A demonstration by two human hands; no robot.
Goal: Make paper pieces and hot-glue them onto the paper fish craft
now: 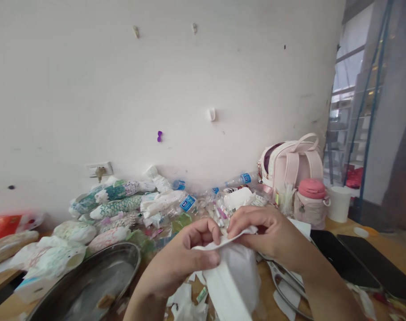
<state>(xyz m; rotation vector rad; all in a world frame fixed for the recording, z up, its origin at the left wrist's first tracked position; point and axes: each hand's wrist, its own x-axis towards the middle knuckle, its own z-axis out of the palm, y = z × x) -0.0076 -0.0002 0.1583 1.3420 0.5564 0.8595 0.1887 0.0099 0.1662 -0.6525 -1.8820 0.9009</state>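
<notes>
A sheet of thin white paper (232, 276), which looks like tissue, hangs down from both my hands over the table. My left hand (192, 249) pinches its upper edge between thumb and fingers. Close beside it, my right hand (256, 225) grips the same edge, which looks folded over. Below the sheet lie torn white paper scraps (186, 301) and a small green piece (202, 294). Scissors (283, 285) rest on the table under my right forearm, partly hidden by it.
A dark metal basin (89, 281) with cloudy liquid stands at left. Behind it are several painted paper fish (117, 205) and plastic bottles (188, 203). At right are a pink backpack (296, 165), a pink-lidded container (310, 203), a white cup (339, 204) and two phones (383, 263).
</notes>
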